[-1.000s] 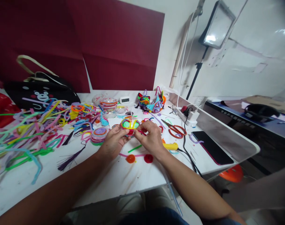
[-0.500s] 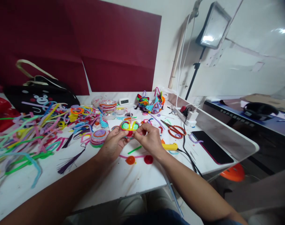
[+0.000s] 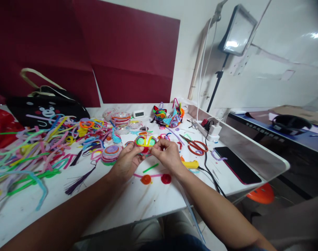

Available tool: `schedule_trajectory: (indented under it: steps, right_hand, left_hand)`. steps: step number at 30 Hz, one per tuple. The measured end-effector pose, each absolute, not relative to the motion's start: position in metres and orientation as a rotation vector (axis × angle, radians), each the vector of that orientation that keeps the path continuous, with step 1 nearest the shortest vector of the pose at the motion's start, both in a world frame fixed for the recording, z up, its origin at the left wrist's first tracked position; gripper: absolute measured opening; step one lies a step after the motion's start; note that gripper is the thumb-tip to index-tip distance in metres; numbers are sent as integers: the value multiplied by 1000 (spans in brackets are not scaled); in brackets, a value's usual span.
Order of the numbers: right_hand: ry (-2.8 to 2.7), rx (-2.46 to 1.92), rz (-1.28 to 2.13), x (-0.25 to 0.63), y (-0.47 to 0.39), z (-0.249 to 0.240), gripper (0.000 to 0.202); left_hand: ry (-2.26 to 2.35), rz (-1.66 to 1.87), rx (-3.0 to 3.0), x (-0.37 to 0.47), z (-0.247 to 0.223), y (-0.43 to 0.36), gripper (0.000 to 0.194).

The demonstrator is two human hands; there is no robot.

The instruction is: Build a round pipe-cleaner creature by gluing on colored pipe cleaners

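Note:
Between my two hands, above the white table, is a small round pipe-cleaner craft piece with green, yellow and red parts. My left hand pinches its left and lower edge. From the right, my right hand pinches the lower right edge, near the red part; the fingertips partly cover it. Below the hands lie a short green pipe cleaner, an orange coil and a red coil, with a pink strip behind the coils. A striped round coil piece sits left of my left hand.
A heap of loose pipe cleaners covers the table's left, with a purple tassel near it. Orange-handled scissors, a yellow-handled corded tool and a phone lie right. Finished colourful pieces and a power strip stand behind.
Both hands keep their pinch on the craft piece, which is nearly still. The whole view has shifted very slightly.

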State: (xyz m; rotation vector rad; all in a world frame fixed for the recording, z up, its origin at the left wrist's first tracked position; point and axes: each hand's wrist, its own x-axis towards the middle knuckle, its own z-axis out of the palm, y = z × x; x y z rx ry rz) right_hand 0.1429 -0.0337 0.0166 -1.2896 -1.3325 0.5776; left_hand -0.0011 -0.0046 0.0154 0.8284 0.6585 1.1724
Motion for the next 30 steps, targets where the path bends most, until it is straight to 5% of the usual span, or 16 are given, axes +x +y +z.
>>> schedule_trajectory:
  steps: [16, 24, 30]
  right_hand:
    - [-1307, -1317, 600, 141, -34, 18, 15]
    - [-1461, -1229, 382, 144, -36, 17, 14]
    - [-1554, -1223, 532, 150, -39, 26, 15]
  left_hand:
    - [607, 1151, 867, -1, 12, -3, 36]
    - [607, 1156, 875, -2, 11, 0, 29]
    - [623, 1152, 789, -2, 12, 4, 27]
